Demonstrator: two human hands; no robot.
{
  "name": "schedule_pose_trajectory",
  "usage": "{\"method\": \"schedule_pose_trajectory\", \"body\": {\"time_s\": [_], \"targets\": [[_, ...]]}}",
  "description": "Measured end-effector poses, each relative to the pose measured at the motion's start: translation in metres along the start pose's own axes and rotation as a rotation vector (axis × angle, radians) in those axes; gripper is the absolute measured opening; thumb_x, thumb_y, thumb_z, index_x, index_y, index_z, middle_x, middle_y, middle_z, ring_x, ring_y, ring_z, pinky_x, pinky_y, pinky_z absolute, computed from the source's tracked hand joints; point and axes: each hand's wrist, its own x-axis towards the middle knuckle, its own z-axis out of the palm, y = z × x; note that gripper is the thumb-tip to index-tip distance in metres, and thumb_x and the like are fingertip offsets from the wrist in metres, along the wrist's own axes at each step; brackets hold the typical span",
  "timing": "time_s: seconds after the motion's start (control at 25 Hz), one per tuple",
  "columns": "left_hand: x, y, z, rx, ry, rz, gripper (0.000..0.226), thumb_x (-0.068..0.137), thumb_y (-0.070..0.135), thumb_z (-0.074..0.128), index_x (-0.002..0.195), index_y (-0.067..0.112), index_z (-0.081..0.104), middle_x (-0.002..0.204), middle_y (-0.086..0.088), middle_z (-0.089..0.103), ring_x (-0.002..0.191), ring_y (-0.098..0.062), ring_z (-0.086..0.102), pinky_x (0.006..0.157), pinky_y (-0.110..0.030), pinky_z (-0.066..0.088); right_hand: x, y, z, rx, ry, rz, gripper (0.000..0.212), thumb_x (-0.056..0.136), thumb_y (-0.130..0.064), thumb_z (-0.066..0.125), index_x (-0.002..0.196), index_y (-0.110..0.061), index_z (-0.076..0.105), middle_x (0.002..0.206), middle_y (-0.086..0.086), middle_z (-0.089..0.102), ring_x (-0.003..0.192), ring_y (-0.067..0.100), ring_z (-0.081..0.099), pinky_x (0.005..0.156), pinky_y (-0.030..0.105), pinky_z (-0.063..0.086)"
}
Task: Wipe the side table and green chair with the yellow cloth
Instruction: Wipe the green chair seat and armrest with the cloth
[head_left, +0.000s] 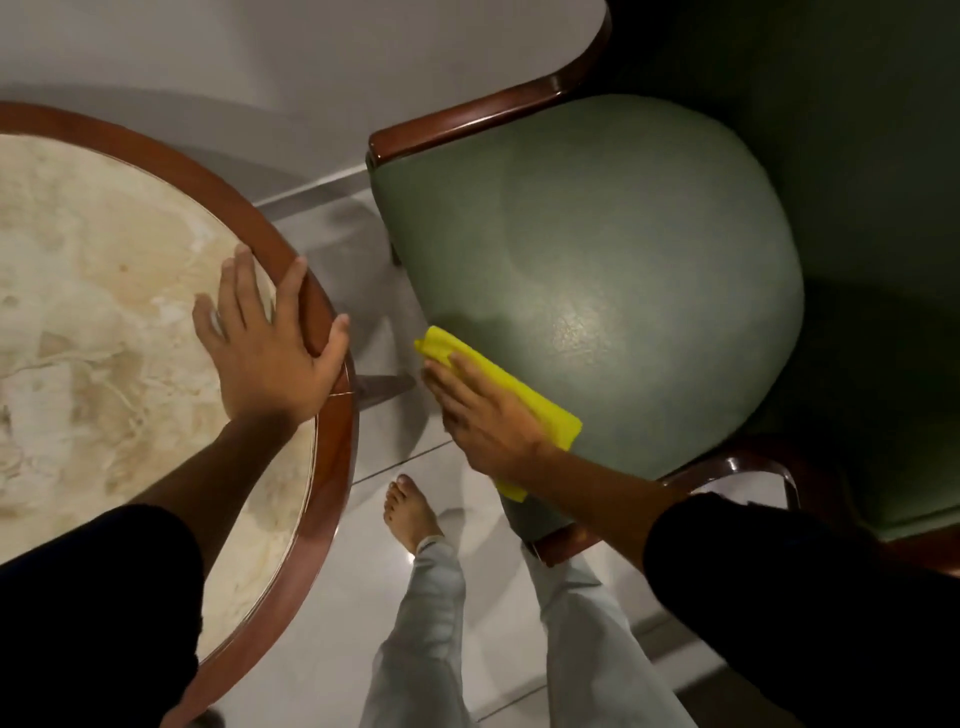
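The round side table (322, 457) fills the left, a pale marble top inside a brown wooden rim. My left hand (270, 348) rests flat on its right edge, fingers spread across marble and rim, holding nothing. To the right stands the green chair (597, 249) with a rounded padded seat and dark wooden arms. The folded yellow cloth (519, 392) lies on the seat's front left edge, and my right hand (483, 415) presses down on it with fingers laid flat over it. Part of the cloth hangs over the seat's front below my wrist.
A white wall runs behind table and chair. Pale glossy floor tiles (322, 597) show between them, where my bare foot (410, 512) and light trouser legs stand. The chair's dark green backrest (857, 156) rises at the right. A narrow gap separates table rim and seat.
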Motion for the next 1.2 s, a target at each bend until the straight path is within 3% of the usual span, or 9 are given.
{"method": "schedule_pose_trajectory", "body": {"time_s": [0.16,0.4,0.48,0.6,0.68,0.76,0.92,1.08,1.2], "targets": [[-0.001,0.002,-0.001,-0.032,0.015,0.002,0.067,0.090,0.064,0.032,0.147,0.029,0.023,0.162,-0.014,0.012,0.149,-0.033,0.009,0.117,-0.059,0.008,-0.043,0.051,0.024,0.205,0.254,0.170,0.050,0.101,-0.039,0.025,0.147,-0.021,0.032,0.158,0.013,0.029,0.147,0.030,0.023,0.119,0.052,0.012],[-0.002,0.001,0.000,-0.027,0.033,0.015,0.067,0.091,0.064,0.030,0.147,0.029,0.022,0.162,-0.015,0.013,0.149,-0.034,0.011,0.117,-0.060,0.010,-0.090,0.047,0.037,0.735,0.290,1.771,0.056,0.100,-0.043,0.026,0.151,-0.019,0.024,0.161,0.016,0.017,0.149,0.033,0.012,0.117,0.057,0.016],[-0.003,-0.001,0.001,-0.016,0.033,0.016,0.068,0.091,0.065,0.029,0.148,0.029,0.021,0.162,-0.016,0.013,0.149,-0.034,0.010,0.117,-0.060,0.011,-0.060,-0.014,0.022,0.626,0.282,1.626,0.061,0.099,-0.045,0.027,0.152,-0.016,0.019,0.161,0.018,0.015,0.149,0.036,0.012,0.119,0.060,0.009],[-0.001,-0.001,0.000,-0.022,-0.002,0.029,0.069,0.091,0.064,0.032,0.149,0.029,0.020,0.162,-0.016,0.011,0.149,-0.035,0.008,0.117,-0.060,0.009,-0.039,-0.067,0.017,0.302,0.229,0.627,0.055,0.095,-0.033,0.041,0.147,-0.014,0.035,0.159,0.017,0.022,0.147,0.038,0.017,0.118,0.060,0.004],[0.000,-0.001,-0.002,-0.037,-0.021,0.033,0.068,0.091,0.062,0.036,0.148,0.029,0.021,0.162,-0.017,0.010,0.149,-0.035,0.007,0.116,-0.060,0.008,-0.047,-0.031,0.022,0.142,0.196,0.130,0.047,0.094,-0.029,0.044,0.139,-0.014,0.047,0.158,0.015,0.029,0.147,0.034,0.023,0.116,0.058,0.012],[-0.002,0.004,-0.007,-0.047,-0.024,0.009,0.065,0.091,0.057,0.040,0.147,0.028,0.022,0.161,-0.018,0.010,0.149,-0.037,0.008,0.115,-0.061,0.010,-0.058,0.025,0.029,0.147,0.261,-0.032,0.051,0.095,-0.037,0.041,0.143,-0.018,0.042,0.156,0.015,0.033,0.145,0.032,0.027,0.116,0.055,0.017],[-0.009,0.037,-0.013,0.015,-0.037,-0.001,0.064,0.087,0.035,0.055,0.143,0.021,0.028,0.158,-0.023,0.018,0.146,-0.040,0.013,0.113,-0.065,0.013,-0.089,0.137,0.010,0.216,0.187,-0.049,0.065,0.095,-0.057,0.028,0.148,-0.020,0.031,0.157,0.012,0.033,0.146,0.027,0.028,0.117,0.046,0.024],[-0.017,0.097,-0.020,-0.023,-0.089,0.264,0.061,0.079,0.029,0.053,0.138,0.020,0.041,0.149,-0.023,0.037,0.141,-0.039,0.027,0.108,-0.059,0.026,-0.115,0.168,-0.008,0.646,0.071,0.657,0.063,0.083,-0.063,0.048,0.125,-0.017,0.050,0.127,0.012,0.060,0.119,0.033,0.054,0.099,0.043,0.037],[-0.009,0.156,-0.026,-0.110,-0.151,0.521,0.060,0.067,0.027,0.061,0.126,0.023,0.057,0.145,-0.026,0.042,0.135,-0.045,0.036,0.101,-0.057,0.036,-0.134,0.157,-0.002,0.940,-0.282,0.844,0.065,0.061,-0.063,0.072,0.106,-0.021,0.052,0.105,0.004,0.059,0.107,0.028,0.055,0.096,0.044,0.039]]}}
